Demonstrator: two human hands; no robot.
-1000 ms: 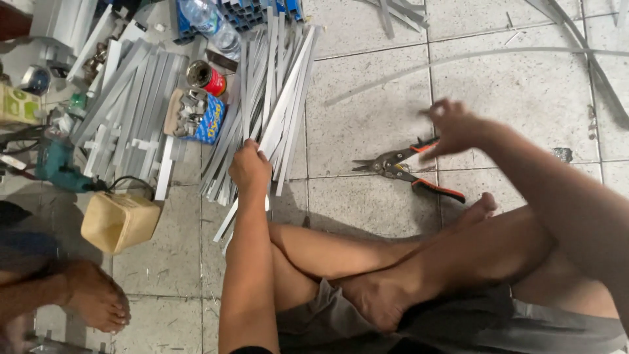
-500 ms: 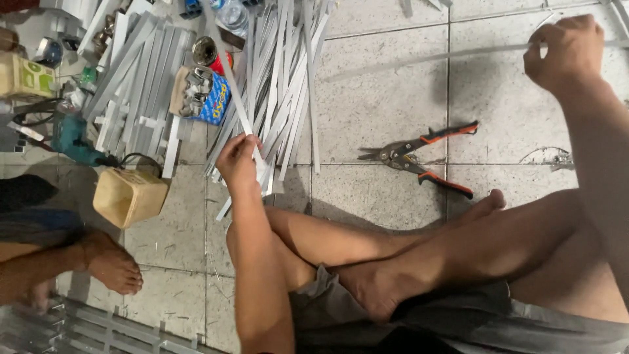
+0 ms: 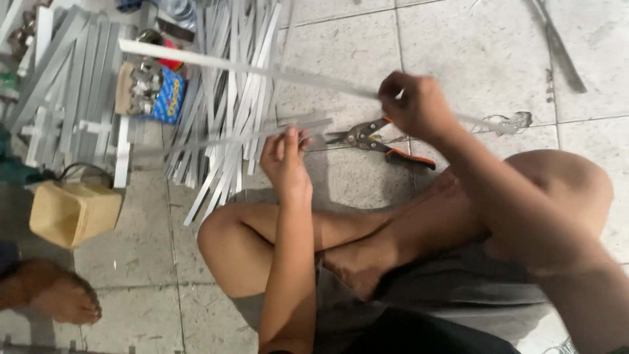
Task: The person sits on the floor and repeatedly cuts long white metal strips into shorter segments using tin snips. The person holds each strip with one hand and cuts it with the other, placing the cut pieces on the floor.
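Seated cross-legged on the tiled floor (image 3: pixel 458 39), a worker's right hand (image 3: pixel 419 105) grips a long metal strip (image 3: pixel 262 69) held level; the left hand (image 3: pixel 285 157) pinches a second strip (image 3: pixel 216 139) above the pile (image 3: pixel 229 124), snips (image 3: pixel 380 139) within reach.

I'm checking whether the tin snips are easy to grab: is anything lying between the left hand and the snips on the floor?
Nothing visible does. The left hand holds a metal strip just beside the orange-handled snips, with bare tile between them. The right hand holds another long strip above the snips.
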